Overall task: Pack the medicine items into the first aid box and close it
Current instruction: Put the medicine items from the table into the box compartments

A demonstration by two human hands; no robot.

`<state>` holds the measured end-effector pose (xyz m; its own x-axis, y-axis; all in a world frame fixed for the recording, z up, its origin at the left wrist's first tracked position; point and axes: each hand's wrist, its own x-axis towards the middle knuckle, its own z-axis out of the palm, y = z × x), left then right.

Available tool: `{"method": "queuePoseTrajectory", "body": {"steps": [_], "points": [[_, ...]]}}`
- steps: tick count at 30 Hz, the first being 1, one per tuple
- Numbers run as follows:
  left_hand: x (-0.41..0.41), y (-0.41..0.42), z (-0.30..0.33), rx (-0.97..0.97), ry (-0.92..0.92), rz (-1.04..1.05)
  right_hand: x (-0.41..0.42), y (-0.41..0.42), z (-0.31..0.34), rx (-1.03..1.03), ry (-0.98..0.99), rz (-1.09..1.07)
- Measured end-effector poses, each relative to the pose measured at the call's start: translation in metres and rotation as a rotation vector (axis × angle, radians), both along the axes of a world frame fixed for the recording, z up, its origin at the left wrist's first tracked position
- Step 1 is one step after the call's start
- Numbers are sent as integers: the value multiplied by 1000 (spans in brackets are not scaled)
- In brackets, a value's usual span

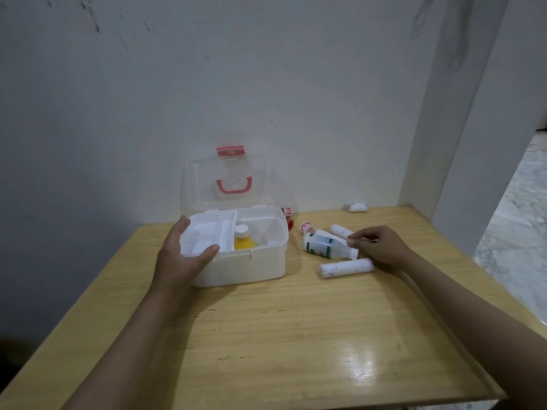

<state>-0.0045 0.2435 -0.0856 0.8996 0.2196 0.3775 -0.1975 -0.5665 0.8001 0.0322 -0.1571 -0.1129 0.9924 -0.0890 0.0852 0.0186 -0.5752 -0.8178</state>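
your view is dim and soft, with light from the right; glare sits on the near right of the table (296,335), shadow darkens the left wall (74,128), and edges bow.

One head-worn camera looks forward and down from close above the wooden table (266,335), wall (207,84) toward twelve o'clock.
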Motion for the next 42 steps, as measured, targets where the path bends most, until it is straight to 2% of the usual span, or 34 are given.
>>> {"method": "queuePoseTrajectory", "body": {"steps": [5,15,19,23,27,30,36,38,42], "points": [[-1,-1,1,-6,2,3,3,-3,6,-91,69,62],[0,1,-1,-29,11,1,13,6,15,-257,102,5],[0,1,-2,-53,-2,-9,8,7,20,-212,51,-56],[-1,1,-1,-55,-9,-11,-1,11,38,-203,-97,-90],[-1,0,-2,-51,-6,-8,-11,34,78,-191,-242,16],[-1,1,-2,-59,-6,-12,-12,60,108,-253,-280,157],[0,3,-3,-70,-6,-29,1,121,144,-581,-132,440],[0,4,-4,-86,-7,-33,12,138,146,-651,-51,486],[0,4,-4,-93,-16,-35,34,162,142,-750,-16,503]]}}
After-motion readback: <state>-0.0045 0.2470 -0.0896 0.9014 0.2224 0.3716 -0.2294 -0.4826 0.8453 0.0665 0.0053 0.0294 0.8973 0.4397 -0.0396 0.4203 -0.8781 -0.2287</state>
